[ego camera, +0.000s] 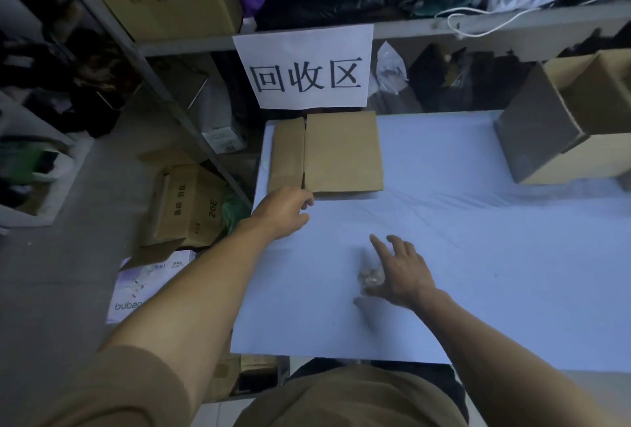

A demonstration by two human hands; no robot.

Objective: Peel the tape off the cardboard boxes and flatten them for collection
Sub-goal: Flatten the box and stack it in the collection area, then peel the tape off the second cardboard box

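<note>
A flattened cardboard box (341, 152) lies at the table's far left corner, under a paper sign. My left hand (285, 211) hovers at its near left corner, fingers curled, holding nothing that I can see. My right hand (401, 273) is over the table's middle with fingers spread; a crumpled wad of clear tape (370, 275) sits against its thumb and palm, and whether it is gripped is unclear. An upright, open cardboard box (566, 126) stands at the far right.
The table (478, 222) has a pale blue cover. Behind it a metal shelf rack (191, 44) holds bags and a large carton. On the floor to the left lie opened cartons (191, 208) and a printed white box (136, 286).
</note>
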